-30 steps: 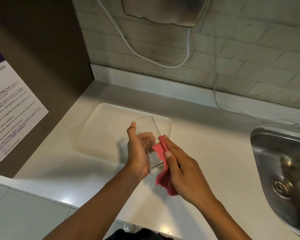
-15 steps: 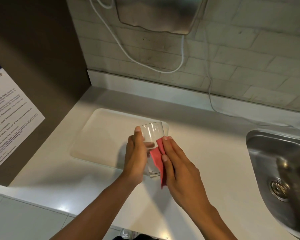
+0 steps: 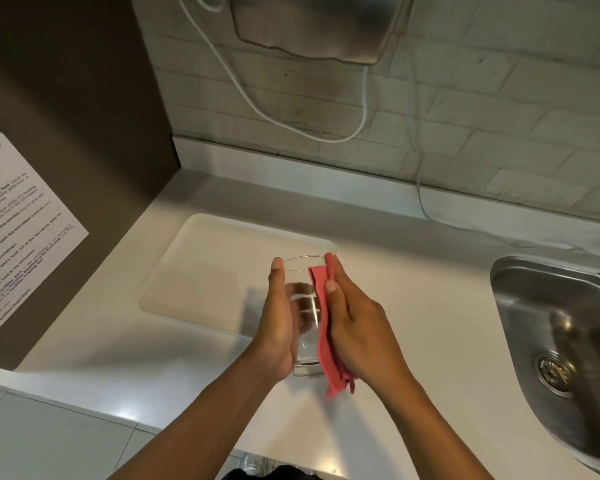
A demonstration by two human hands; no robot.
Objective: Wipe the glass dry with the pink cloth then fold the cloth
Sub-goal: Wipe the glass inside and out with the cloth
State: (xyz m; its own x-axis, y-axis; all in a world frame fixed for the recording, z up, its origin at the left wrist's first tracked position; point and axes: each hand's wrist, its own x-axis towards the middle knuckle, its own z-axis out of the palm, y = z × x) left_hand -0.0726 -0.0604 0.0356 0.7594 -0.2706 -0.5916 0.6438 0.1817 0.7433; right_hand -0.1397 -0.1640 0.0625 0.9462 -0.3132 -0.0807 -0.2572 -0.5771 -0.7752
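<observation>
While clasping the clear smooth glass [image 3: 303, 317] in left hand [image 3: 278, 327], pressing soft pink cloth [image 3: 326, 327] flat against it, right hand [image 3: 357, 327] grip grasping cloth.

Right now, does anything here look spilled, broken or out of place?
Nothing stands out. The left hand holds the glass upright, unbroken, while the right hand presses the pink cloth on its side. No puddle shows on the counter or the white tray.

The glass [image 3: 303, 327] is between the left hand [image 3: 279, 323] and right hand [image 3: 357, 327], cloth [image 3: 326, 327] on its right. A tray [image 3: 215, 271] lies behind; a sink [image 3: 561, 341] lies right.
</observation>
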